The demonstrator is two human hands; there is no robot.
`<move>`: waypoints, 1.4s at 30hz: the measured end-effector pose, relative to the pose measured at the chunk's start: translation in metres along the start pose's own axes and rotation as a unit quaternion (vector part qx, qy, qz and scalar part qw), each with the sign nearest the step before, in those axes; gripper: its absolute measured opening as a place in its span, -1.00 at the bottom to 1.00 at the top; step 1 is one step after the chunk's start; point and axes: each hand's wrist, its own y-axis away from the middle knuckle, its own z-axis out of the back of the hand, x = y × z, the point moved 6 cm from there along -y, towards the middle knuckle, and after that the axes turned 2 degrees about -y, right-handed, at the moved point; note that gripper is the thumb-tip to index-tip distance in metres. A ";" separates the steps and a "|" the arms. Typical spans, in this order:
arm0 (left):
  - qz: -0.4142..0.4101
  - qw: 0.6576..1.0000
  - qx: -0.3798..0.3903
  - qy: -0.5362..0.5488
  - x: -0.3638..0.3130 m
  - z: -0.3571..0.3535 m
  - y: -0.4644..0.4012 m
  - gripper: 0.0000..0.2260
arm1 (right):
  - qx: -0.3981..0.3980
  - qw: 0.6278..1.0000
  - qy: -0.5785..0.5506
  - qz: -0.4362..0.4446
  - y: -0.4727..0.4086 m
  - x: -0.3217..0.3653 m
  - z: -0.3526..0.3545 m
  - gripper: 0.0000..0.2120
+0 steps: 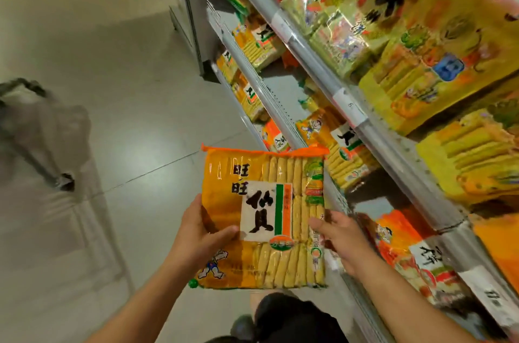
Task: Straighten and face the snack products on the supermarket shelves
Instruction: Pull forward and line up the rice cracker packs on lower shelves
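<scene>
Head view: both hands (pixel 200 233) grip an orange snack bag (pixel 264 216) by its sides.

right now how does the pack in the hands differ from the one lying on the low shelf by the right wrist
The held pack is off the shelves, out over the aisle floor, gripped by the left hand and right hand; the low-shelf pack lies on its shelf untouched. The held pack's label reads upright to the camera; the low-shelf pack's label sits skewed. The held pack shows whole; the low-shelf pack is partly hidden by the right arm. Both are orange-yellow with a white label and black characters.
</scene>
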 end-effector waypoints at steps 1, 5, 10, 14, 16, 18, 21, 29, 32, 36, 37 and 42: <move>-0.013 1.000 0.006 -0.021 -0.009 0.002 -0.013 -0.31 | -0.001 1.000 -0.006 0.001 -0.013 0.005 -0.003 -0.70; -0.027 0.997 0.005 -0.068 -0.039 0.011 -0.072 -0.28 | 0.002 1.000 0.011 0.019 -0.067 0.034 -0.017 -0.80; -0.009 0.993 -0.019 -0.120 -0.077 0.035 -0.143 -0.19 | 0.023 1.000 0.020 0.006 -0.122 0.077 -0.041 -0.79; -0.003 0.994 -0.036 -0.103 -0.107 0.059 -0.187 -0.09 | 0.028 0.998 0.041 -0.024 -0.153 0.105 -0.063 -0.74; 0.008 0.996 -0.020 -0.091 -0.114 0.069 -0.210 -0.12 | 0.020 0.998 0.052 -0.025 -0.167 0.119 -0.076 -0.71; 0.013 0.996 0.007 -0.083 -0.120 0.079 -0.235 -0.10 | -0.001 0.998 0.053 -0.034 -0.183 0.128 -0.088 -0.68; -0.018 0.987 0.050 -0.151 -0.128 0.091 -0.280 -0.04 | -0.038 0.997 0.047 -0.050 -0.203 0.136 -0.108 -0.70; -0.128 0.912 0.205 -0.331 -0.180 0.120 -0.410 -0.10 | -0.177 0.978 -0.046 -0.096 -0.236 0.144 -0.172 -0.48; -0.168 0.888 0.222 -0.367 -0.213 0.119 -0.448 -0.06 | -0.216 0.969 -0.094 -0.080 -0.251 0.153 -0.195 -0.48; -0.202 0.869 0.256 -0.372 -0.251 0.097 -0.484 -0.09 | -0.267 0.955 -0.117 -0.057 -0.274 0.175 -0.181 -0.68; -0.216 0.864 0.264 -0.371 -0.261 0.087 -0.492 -0.06 | -0.275 0.953 -0.114 -0.050 -0.279 0.184 -0.172 -0.68; -0.329 0.827 0.241 -0.386 -0.296 0.014 -0.523 -0.06 | -0.354 0.933 -0.062 -0.004 -0.300 0.214 -0.111 -0.73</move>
